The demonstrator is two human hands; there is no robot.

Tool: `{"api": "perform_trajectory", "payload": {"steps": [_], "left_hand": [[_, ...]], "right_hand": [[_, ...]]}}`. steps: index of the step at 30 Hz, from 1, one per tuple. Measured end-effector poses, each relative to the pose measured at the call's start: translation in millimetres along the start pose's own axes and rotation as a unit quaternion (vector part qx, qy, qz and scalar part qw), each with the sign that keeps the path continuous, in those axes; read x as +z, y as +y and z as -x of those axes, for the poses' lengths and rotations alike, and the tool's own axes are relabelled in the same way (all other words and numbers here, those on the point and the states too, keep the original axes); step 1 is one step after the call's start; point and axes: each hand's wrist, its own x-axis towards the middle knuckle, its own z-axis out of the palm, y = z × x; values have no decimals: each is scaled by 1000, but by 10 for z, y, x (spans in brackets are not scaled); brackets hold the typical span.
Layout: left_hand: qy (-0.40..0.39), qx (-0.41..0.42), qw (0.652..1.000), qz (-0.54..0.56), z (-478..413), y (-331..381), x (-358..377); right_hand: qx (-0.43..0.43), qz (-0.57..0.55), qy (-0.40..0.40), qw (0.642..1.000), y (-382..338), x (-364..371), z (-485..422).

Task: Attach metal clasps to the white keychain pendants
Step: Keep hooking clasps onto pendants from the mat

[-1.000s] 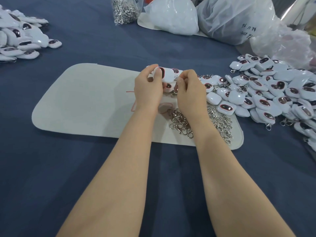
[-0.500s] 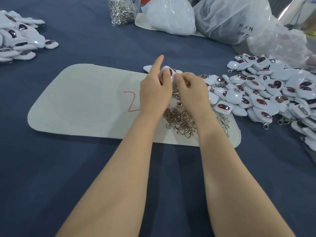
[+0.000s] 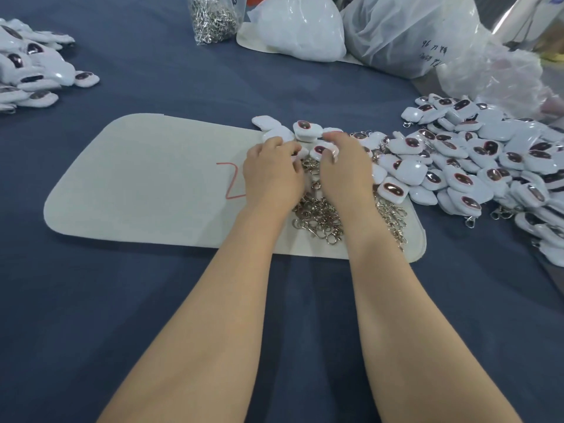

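Now both hands have dropped from where they held a pendant up in the air a moment ago, and they sit low on the mat [image 3: 152, 184] over the loose clasps [image 3: 320, 215]. The left hand [image 3: 271, 175] has its fingers curled down at the edge of the clasps; whether it grips anything is hidden by its own knuckles. The right hand [image 3: 345, 169] curls round a pendant [image 3: 319, 149], thumb at its near edge, right where the clasps meet the big pile [image 3: 457, 166] of pendants spilling off the mat onto the surface [image 3: 152, 300].

The lowering probably means one joining is over and the next is starting: a fresh pendant and a fresh clasp being picked out. Some pendants in the pile already show clasps; many do not, so plenty of work looks left. A smaller heap [image 3: 33, 71] lies well apart at far left, and a bag [image 3: 213, 19] of spare clasps waits at the back.
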Motion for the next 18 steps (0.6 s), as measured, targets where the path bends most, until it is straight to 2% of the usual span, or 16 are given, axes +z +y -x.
{"api": "perform_trajectory", "payload": {"steps": [3,7,13,18], "left_hand": [[16,-16,1000,20,-6,12,-19],[20,-24,999,31,27,37,-48],[25,-46,998,-36,49,28,-58],[33,-45,998,16,20,34,-59]], "right_hand": [[-28,96,-78,992,39,73,5],[1,103,-52,993,37,66,15],[20,80,-50,995,23,71,13],[6,65,-55,996,52,56,5]]}}
